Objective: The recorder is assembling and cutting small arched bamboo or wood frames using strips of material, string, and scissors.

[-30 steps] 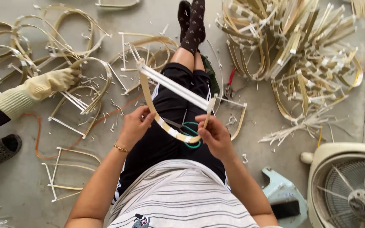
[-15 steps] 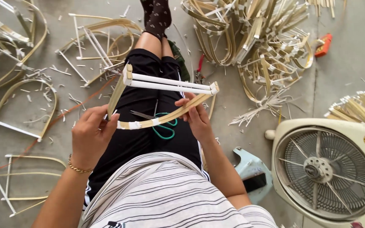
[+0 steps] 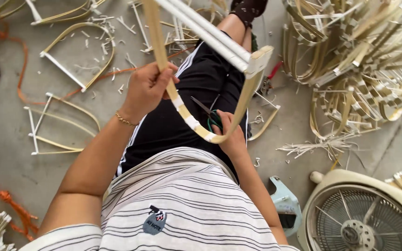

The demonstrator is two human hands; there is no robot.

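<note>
Fingers of the left hand [image 3: 146,88] wrap tight round one side of the bent bamboo frame [image 3: 196,125], raised above the lap. Right hand [image 3: 226,132] fingers close on its lower curve, beside green-handled scissors [image 3: 210,116]. More frames [image 3: 354,60] litter the floor.

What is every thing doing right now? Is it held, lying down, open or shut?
Bent bamboo frame: lifted, held by both hands.
Left hand: gripping the frame's strip.
Right hand: under the frame's curve.
Scissors: lying on the lap.
Fan: lying face-up on the floor.
Finished frames: piled.
</note>
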